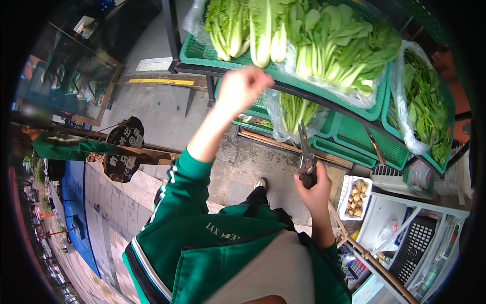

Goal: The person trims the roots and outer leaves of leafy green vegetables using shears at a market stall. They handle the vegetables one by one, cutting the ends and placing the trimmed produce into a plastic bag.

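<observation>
My left hand [246, 85], curled and slightly blurred, is at the front edge of a green plastic crate [197, 60], just below a head of leafy lettuce [264, 41]. Whether anything is between its fingers I cannot tell. Lower and to the right, my right hand [317, 190] grips the dark handles of metal scissors [306, 163], whose blades point up towards the shelf. More leafy lettuce [228, 34] fills the crate's left end, and bok choy [334, 57] lies on clear plastic to the right.
Below the rack's dark metal rail [296, 91], bagged greens [298, 110] stand beside lower green crates [364, 136]. Another knife-like tool [374, 146] rests there. A white tray of brownish produce [355, 197] is at the right, near a bamboo pole [383, 269]. Leafy greens [425, 102] fill a right-hand crate.
</observation>
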The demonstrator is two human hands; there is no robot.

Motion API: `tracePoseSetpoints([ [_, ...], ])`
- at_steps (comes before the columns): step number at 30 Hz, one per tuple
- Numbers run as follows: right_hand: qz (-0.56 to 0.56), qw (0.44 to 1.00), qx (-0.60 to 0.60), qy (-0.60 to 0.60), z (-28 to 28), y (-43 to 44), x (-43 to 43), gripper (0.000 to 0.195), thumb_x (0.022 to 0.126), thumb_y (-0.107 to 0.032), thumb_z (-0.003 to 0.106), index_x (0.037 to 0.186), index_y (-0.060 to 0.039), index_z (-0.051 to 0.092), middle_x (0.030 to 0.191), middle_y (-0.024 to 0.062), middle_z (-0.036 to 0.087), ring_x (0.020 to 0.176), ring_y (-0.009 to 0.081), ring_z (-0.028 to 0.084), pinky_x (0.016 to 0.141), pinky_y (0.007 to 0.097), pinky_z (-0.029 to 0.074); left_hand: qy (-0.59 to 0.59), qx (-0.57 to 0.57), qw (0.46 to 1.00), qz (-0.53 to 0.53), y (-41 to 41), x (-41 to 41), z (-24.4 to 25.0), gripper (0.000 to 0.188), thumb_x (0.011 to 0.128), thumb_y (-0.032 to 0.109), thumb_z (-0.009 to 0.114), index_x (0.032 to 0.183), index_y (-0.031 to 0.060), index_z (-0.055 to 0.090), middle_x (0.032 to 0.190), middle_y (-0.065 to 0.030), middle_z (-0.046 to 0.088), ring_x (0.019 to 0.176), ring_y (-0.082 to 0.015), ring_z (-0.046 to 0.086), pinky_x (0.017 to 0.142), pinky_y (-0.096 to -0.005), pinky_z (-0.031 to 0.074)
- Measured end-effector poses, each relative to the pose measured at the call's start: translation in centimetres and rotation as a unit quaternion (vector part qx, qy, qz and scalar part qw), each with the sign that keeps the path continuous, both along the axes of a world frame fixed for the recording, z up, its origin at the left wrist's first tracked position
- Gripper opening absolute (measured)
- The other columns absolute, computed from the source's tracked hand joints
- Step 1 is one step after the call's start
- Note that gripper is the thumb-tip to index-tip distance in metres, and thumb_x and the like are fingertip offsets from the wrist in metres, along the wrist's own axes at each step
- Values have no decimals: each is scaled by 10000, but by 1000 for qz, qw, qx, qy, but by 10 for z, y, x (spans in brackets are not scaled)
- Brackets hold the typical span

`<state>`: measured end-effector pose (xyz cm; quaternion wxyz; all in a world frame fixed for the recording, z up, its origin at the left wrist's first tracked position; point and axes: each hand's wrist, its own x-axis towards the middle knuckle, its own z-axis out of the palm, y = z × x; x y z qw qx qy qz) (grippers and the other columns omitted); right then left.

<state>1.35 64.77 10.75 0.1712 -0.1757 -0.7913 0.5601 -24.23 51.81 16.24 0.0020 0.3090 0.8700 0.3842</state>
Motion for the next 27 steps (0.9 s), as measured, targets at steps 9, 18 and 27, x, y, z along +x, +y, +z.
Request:
tracePoseSetpoints([
  [9,28,1000,10,8,4,-22,-15,394,689,-37,706,1026,-12,504,794,10,545,725,71,494,681,220,430,271,-187,915,231,-27,-141,-9,916,620,709,591,1056,-75,401,982,-230,506,797,-330,597,617,-356,533],
  [18,36,999,-20,35,9,-21,-20,413,711,-47,700,1060,0,484,830,-6,511,746,75,461,678,210,399,-228,161,946,162,-65,-149,21,652,735,224,727,1189,-120,409,834,-87,620,613,-114,574,562,-206,499],
  [27,93,992,20,80,24,-27,-33,394,663,-56,708,999,0,509,782,71,586,679,115,574,630,244,471,-580,628,447,-263,-84,-21,15,300,822,220,625,1009,3,534,921,-72,545,885,-180,559,756,-307,531],
])
